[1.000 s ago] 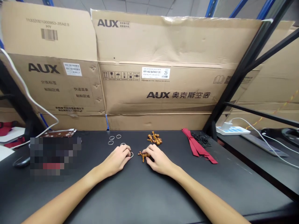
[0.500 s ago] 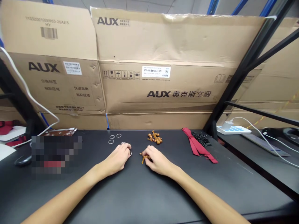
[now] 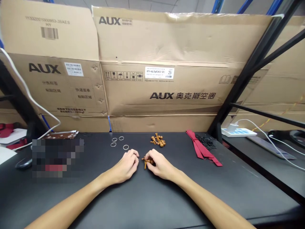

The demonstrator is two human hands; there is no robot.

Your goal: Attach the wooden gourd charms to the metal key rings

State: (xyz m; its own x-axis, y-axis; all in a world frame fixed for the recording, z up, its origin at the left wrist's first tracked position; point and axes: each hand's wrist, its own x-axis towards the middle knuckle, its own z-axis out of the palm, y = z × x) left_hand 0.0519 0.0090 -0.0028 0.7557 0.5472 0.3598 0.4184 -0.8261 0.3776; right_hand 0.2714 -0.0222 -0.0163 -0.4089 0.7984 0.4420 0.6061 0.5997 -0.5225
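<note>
Wooden bead charm (image 3: 149,161), strung on a yellow-brown cord, sits between the thumb and fingers of the right hand (image 3: 161,163), low over the middle of the worktop (image 3: 147,200). It looks light; its beads seem hard, smooth and slightly slippery, its cord limp, so a bead probably gives the surest hold. The left hand (image 3: 127,166) has its grip closed on what seems to be a metal ring (image 3: 138,161), only a sliver showing; such a ring should be thin and stiff, best pinched at its edge. Both hands are palm-down with curled fingers, facing each other, near but apart, forearms slanting inward.
</note>
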